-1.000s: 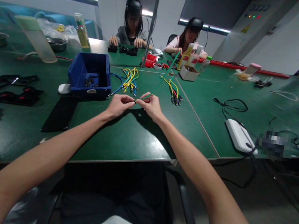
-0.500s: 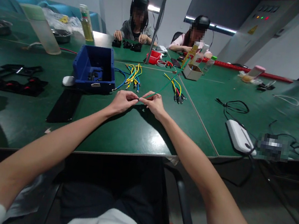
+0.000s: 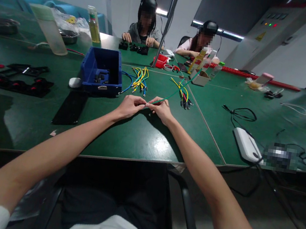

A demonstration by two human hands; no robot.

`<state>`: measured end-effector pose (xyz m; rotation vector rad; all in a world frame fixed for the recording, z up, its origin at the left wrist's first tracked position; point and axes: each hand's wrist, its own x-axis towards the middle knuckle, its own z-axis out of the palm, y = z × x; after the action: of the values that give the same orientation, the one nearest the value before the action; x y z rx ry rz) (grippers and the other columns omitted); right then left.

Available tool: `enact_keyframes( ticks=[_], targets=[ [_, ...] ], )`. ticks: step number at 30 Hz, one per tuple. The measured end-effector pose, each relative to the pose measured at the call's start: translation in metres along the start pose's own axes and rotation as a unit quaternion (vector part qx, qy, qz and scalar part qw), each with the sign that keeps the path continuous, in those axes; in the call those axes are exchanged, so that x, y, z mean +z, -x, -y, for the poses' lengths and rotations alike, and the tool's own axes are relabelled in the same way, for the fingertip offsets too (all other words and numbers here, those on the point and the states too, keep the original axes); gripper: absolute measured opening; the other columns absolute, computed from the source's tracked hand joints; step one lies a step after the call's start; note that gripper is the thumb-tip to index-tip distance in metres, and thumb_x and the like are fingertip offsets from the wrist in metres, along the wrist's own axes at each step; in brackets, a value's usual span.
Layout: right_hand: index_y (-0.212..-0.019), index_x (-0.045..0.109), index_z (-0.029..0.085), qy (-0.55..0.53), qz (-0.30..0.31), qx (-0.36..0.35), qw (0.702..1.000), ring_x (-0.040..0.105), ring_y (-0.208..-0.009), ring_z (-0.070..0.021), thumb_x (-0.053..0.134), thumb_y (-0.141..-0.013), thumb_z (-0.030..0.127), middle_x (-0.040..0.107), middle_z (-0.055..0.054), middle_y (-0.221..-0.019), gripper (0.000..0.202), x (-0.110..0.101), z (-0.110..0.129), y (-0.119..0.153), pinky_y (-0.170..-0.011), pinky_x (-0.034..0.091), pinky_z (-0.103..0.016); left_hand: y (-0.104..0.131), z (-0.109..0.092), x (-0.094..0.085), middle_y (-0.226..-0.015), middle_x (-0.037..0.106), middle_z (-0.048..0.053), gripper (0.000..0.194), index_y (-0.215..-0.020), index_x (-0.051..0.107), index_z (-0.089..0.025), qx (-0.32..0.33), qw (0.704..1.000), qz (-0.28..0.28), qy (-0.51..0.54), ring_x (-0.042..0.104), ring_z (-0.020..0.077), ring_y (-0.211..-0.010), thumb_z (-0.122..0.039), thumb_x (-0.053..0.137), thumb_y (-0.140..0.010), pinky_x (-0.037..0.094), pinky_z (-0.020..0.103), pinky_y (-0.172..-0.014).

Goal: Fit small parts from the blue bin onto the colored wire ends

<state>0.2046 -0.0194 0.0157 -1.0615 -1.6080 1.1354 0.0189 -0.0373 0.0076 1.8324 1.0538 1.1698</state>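
A thin green wire [image 3: 178,91] rises from my right hand [image 3: 161,110], slanting away to the upper right over the table. That hand is closed, its thumb and fingers pinching the wire near its lower end. My left hand [image 3: 131,107] is pinched shut with its fingertips meeting the right ones at the wire's end; the small piece between them is mostly hidden. Beyond my hands lies a bunch of yellow, green and blue wires [image 3: 140,79] with metal end terminals. Right of it is a smaller bunch of yellow, red and black wires [image 3: 185,97] with dark ends.
A blue bin [image 3: 99,88] with small dark parts stands left, beside a black phone [image 3: 69,109] and a white mouse [image 3: 74,82]. Black parts [image 3: 22,85] lie farther left. A white power strip [image 3: 247,145] with cables is at right. Two people work across the green table.
My hands stay together on the green wire, with only small finger movement. A small dark piece seen at the fingertips earlier is now mostly covered. The whole view has shifted slightly.
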Motion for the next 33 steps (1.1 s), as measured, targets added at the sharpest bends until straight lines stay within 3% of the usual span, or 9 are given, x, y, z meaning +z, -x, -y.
enact_keyframes(
  ticks=[8,13,18,24,33],
  targets=[
    [-0.072,0.069,0.015,0.013,-0.026,0.006,1.0,0.051,-0.047,-0.0085,0.083,-0.062,0.044,0.065,-0.001,-0.061,0.034,0.004,-0.005,0.0,-0.043,0.04,-0.02,-0.003,0.003,-0.005,-0.09,0.076,0.007,0.036,-0.096,0.077,-0.013,0.01,0.998,0.035,-0.056,0.071,0.02,-0.082,-0.012,0.05,-0.072,0.056,0.031,-0.08],
    [-0.074,0.07,0.014,0.015,0.0,-0.003,1.0,0.051,-0.047,-0.0075,0.084,-0.063,0.044,0.064,0.0,-0.061,0.035,0.001,-0.006,0.0,-0.043,0.041,-0.019,-0.001,0.001,-0.003,-0.089,0.076,0.008,0.025,-0.09,0.078,-0.014,0.007,0.999,0.018,-0.05,0.071,0.0201,-0.08,-0.02,0.057,-0.076,0.056,0.029,-0.077],
    [-0.084,0.067,0.016,-0.006,0.032,0.011,0.999,0.057,-0.051,-0.0096,0.076,-0.073,0.043,0.062,0.001,-0.059,0.03,-0.003,-0.004,0.0,-0.045,0.046,-0.018,-0.003,0.002,0.0,-0.088,0.076,0.009,0.024,-0.09,0.077,-0.012,-0.011,1.0,-0.006,-0.015,0.07,0.019,-0.078,-0.025,0.063,-0.075,0.056,0.029,-0.076],
    [-0.086,0.052,0.021,-0.04,0.005,0.011,0.999,0.059,-0.048,-0.0107,0.075,-0.075,0.042,0.063,0.004,-0.057,0.034,-0.004,-0.009,-0.001,-0.042,0.045,-0.017,-0.005,0.001,0.001,-0.086,0.076,0.009,0.024,-0.09,0.077,-0.012,-0.041,0.999,-0.017,-0.004,0.07,0.0181,-0.076,-0.026,0.066,-0.074,0.057,0.03,-0.076],
    [-0.081,0.053,0.02,-0.03,-0.001,-0.023,0.999,0.06,-0.048,-0.0116,0.08,-0.07,0.045,0.062,0.004,-0.055,0.039,-0.003,-0.013,-0.001,-0.042,0.046,-0.018,-0.004,0.001,0.001,-0.086,0.076,0.009,0.023,-0.089,0.076,-0.012,-0.039,0.999,-0.016,-0.017,0.069,0.0177,-0.076,-0.026,0.066,-0.073,0.056,0.029,-0.076]
  ],
)
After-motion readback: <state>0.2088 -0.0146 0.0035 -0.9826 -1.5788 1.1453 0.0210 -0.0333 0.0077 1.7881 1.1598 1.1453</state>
